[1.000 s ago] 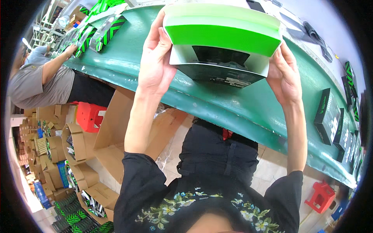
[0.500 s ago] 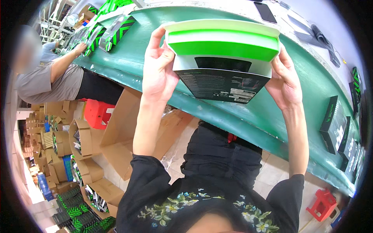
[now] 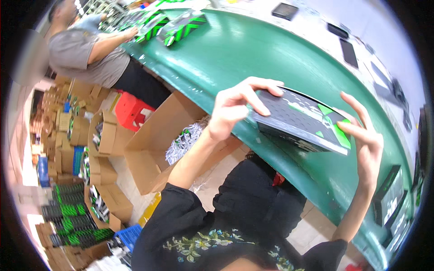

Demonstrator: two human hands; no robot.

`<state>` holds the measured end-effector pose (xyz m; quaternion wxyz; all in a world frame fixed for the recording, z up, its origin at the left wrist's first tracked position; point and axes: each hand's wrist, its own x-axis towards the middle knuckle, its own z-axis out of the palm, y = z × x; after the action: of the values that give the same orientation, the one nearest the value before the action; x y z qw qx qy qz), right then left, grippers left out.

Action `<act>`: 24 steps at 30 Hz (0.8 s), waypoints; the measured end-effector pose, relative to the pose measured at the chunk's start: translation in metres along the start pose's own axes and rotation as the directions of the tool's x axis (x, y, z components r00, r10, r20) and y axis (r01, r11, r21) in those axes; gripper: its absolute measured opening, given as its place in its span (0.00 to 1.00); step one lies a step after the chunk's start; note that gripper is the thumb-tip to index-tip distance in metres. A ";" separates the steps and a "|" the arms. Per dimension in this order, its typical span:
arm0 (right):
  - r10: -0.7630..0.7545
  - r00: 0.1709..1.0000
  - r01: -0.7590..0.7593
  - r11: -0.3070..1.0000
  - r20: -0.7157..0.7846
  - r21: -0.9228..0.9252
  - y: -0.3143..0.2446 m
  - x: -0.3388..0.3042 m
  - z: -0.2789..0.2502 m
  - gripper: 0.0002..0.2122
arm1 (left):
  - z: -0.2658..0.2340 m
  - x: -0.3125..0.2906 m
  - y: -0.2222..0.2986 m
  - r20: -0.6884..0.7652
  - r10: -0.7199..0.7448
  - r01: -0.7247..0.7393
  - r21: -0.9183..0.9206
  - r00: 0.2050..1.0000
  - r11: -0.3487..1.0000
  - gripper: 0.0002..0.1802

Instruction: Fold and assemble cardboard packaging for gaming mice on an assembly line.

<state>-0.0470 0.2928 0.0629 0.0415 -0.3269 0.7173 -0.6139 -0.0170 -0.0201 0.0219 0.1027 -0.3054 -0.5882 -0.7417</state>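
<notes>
Left hand [image 3: 233, 110], head view: clamped on the near end of a flat black-and-green retail box [image 3: 300, 121]. Right hand [image 3: 366, 140]: gripping its far end. Box raised, tilted above the green table [image 3: 253, 54]; not yet set down. Open carton [image 3: 153, 144] below.

A packing workshop: a long green workbench [image 3: 253, 54] strewn with green-and-black retail boxes [image 3: 181, 27], open cardboard cartons [image 3: 149, 144] and stacked stock [image 3: 72, 221] crowding the floor.
</notes>
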 end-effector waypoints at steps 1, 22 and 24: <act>-0.076 0.997 0.074 0.995 -0.028 -0.065 -0.004 -0.001 0.006 0.26 | -0.001 0.001 -0.004 0.053 0.096 -0.100 0.086 0.994 0.991 0.07; -0.283 0.777 0.131 0.946 -0.563 -0.296 0.006 -0.032 0.072 0.14 | 0.085 -0.005 -0.022 -0.476 0.261 -0.088 0.355 0.840 0.931 0.16; -0.262 0.786 0.088 0.944 -0.560 -0.318 0.014 -0.041 0.069 0.14 | 0.086 -0.005 -0.026 -0.471 0.271 -0.102 0.353 0.839 0.930 0.15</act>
<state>0.0113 0.2556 0.0193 -0.2888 -0.1863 0.7381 -0.5807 0.0022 0.0667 0.0079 0.3752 -0.1333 -0.6169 -0.6788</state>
